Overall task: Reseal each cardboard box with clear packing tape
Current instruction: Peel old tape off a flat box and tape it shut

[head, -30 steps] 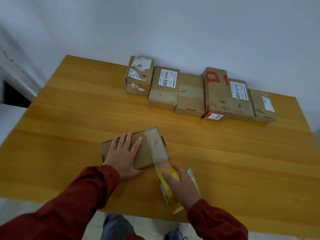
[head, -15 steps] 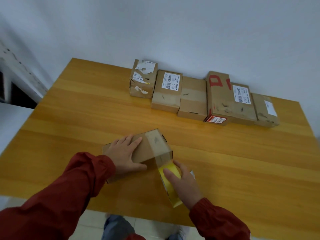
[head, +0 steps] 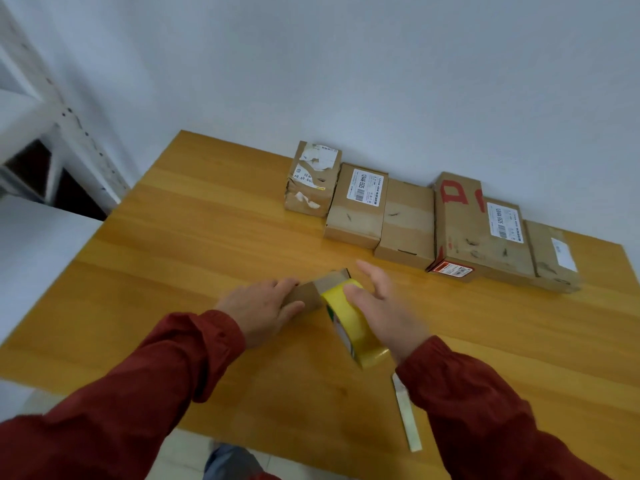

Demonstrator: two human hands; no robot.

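- Hands first: left hand (head: 258, 308) lies palm-down on the small cardboard box (head: 313, 289), fingers spread flat over its top, pinning it, not curled round it.
- Right hand (head: 384, 306) rests against the yellow tape roll (head: 353, 320), thumb on the roll's rim, fingers stretched out loosely toward 12 o'clock. Blurred; contact is clear, a firm wrap is not.
- Tape roll stands on edge, touching the box's right end, at 3 o'clock from the left hand. Whether a strip runs from roll to box cannot be told through the blur.
- Small box sits near centre of the wooden table (head: 194, 258), mostly covered by the left hand; only its far-right part shows.
- Loose tape strip (head: 405, 414) lies on the table at 5 o'clock from the right hand, near the front edge, apart from everything.
- Row of boxes (head: 433, 220) at 1 o'clock along the far edge by the wall, six as far as I count, side by side and touching: torn-label box (head: 311, 180) at the left end, red-marked box (head: 460, 220) toward the right.
- Progress, judged: one box in hand, taping under way or close to finishing. Row boxes look worn, some show tape bands; sealed or waiting can't be told from here. Likely most of the job remains.
- Red sleeves on both arms; a white shelf frame (head: 65, 133) at 10 o'clock.
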